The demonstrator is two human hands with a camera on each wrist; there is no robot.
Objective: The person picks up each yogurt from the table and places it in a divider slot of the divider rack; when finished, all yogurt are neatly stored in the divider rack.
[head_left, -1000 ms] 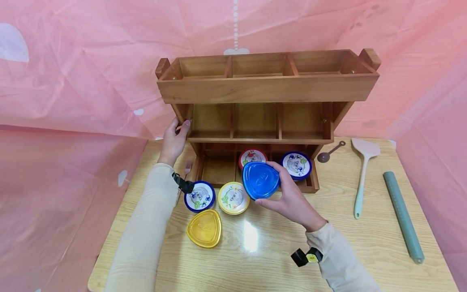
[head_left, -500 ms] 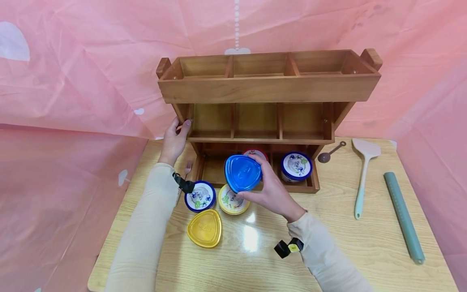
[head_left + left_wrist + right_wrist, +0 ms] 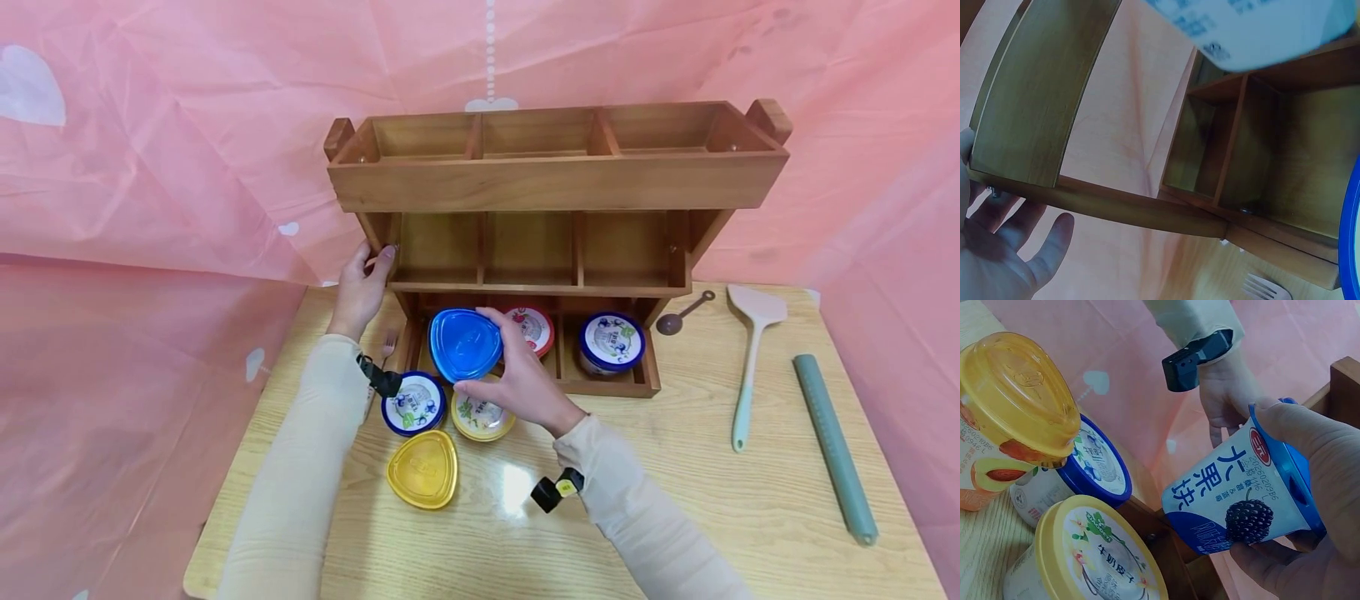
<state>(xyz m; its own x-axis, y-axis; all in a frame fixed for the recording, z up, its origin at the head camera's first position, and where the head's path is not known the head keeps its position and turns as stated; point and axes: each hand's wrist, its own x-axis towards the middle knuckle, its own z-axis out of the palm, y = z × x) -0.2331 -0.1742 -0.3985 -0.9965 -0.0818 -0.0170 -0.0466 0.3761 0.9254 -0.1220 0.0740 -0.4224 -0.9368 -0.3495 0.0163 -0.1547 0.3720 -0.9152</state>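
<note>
- Since the frame a second earlier, the blue, rounded-triangular, plastic-lidded tub (image 3: pixel 465 343) has travelled leftward in our right hand (image 3: pixel 525 383), exposing more of the round, red-rimmed tub (image 3: pixel 537 329); our left hand (image 3: pixel 358 293) has stayed put.
- Our right thumb and fingers pinch the blue tub near its lid, spread only to its breadth. It is aloft, lid up, at the lowest tier's left compartment; whether fully above it, we cannot tell.
- Our left thumb and fingers close around the left upright of the brown, three-tiered wooden rack (image 3: pixel 558 185).
- Just below, on the pale wood-grain tabletop (image 3: pixel 472 550), stand the round, blue-rimmed tub (image 3: pixel 414 404) and the round, yellow-rimmed tub (image 3: pixel 480 417).
- Steady work, we judge, means bracing the rack, keeping the tub level, pinching without denting its wall, and clearing the compartment's front lip and the red-rimmed neighbour.
</note>
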